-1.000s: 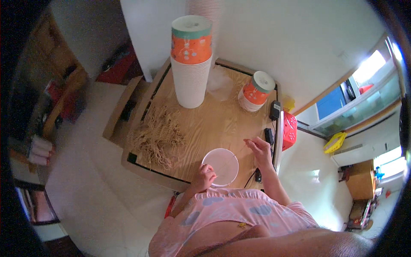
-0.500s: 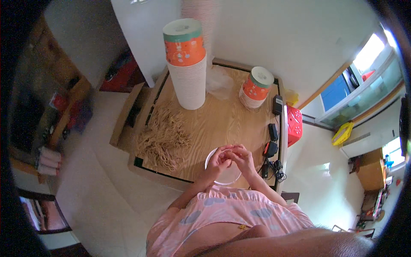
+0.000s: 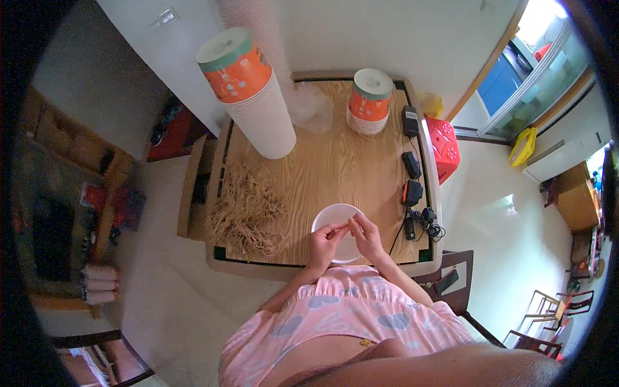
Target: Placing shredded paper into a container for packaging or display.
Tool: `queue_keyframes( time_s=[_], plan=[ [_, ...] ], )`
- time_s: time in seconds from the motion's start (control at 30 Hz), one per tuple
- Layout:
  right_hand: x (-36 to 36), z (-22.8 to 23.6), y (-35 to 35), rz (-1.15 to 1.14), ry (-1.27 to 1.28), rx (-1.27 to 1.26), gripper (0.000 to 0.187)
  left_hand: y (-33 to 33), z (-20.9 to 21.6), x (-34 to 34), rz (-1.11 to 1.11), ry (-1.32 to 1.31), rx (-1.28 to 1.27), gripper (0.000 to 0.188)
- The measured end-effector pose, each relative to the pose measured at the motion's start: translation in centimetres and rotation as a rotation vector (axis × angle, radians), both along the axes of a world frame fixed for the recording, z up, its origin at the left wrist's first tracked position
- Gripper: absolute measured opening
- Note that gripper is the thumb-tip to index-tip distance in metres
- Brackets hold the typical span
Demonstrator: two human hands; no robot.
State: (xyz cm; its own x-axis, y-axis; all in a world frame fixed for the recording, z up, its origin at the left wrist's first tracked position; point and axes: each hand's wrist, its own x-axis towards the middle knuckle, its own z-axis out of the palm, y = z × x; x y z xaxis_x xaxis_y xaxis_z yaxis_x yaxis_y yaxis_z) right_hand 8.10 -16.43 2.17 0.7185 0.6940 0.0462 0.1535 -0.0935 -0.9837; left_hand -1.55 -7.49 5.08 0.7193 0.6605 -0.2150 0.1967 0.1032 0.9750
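Note:
My left hand (image 3: 325, 245) and my right hand (image 3: 366, 238) meet over a white round tub (image 3: 331, 213) near the table's front edge. The fingertips of both are pinched close together; whatever is between them is too small to make out. To the left lies a tangled pile of tan, string-like strands (image 3: 245, 209). Behind it stands a tall stack of upside-down white paper tubs (image 3: 261, 119), topped by orange and green printed ones. A shorter stack of similar tubs (image 3: 371, 103) stands at the far right, with thin strands around its base.
Black power adapters (image 3: 411, 164) and a coil of cable (image 3: 429, 222) line the right edge of the wood-grain table (image 3: 316, 171). Clear plastic (image 3: 309, 106) lies at the back, before another tall tub stack (image 3: 255, 26). A red stool (image 3: 442, 148) stands beyond the right edge.
The view has shifted and turned a little. My hands have moved slightly apart from their overlapping clasp, now touching mainly at the fingertips, and more of the white tub shows.

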Motion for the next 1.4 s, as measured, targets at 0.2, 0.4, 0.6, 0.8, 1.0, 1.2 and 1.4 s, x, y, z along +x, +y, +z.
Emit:
queue_keyframes(
  time_s=[0.2, 0.4, 0.6, 0.8, 1.0, 1.2, 1.4],
  plan=[
    [2.3, -1.0, -1.0, -0.040, 0.417, -0.052, 0.030, -0.5, -1.9, -0.1, 0.060, -0.062, -0.035, 0.016],
    [3.9, 2.5, -0.9, 0.362, 0.035, 0.080, 0.019, -0.4, -3.0, 0.0, 0.082, -0.068, -0.176, 0.016],
    [4.9, 2.3, -0.8, 0.447, -0.249, -0.026, 0.012, -0.1, -1.9, -0.1, 0.050, 0.027, -0.272, 0.015],
    [5.3, 1.9, -0.7, 0.501, -0.445, 0.002, 0.008, 0.1, -2.2, 0.0, 0.057, 0.057, -0.293, 0.014],
    [5.0, 0.1, -0.1, 0.421, -0.478, -0.065, 0.012, -0.2, -3.2, 0.6, 0.116, -0.022, -0.022, 0.017],
    [5.3, -2.1, 2.2, 0.357, -0.721, -0.271, 0.018, 0.3, -8.3, 0.6, 0.126, -0.003, 0.156, 0.016],
    [5.7, -3.5, 3.3, 0.408, -0.728, -0.377, 0.038, 1.1, -11.9, 0.7, 0.205, 0.077, 0.299, 0.010]
  ],
)
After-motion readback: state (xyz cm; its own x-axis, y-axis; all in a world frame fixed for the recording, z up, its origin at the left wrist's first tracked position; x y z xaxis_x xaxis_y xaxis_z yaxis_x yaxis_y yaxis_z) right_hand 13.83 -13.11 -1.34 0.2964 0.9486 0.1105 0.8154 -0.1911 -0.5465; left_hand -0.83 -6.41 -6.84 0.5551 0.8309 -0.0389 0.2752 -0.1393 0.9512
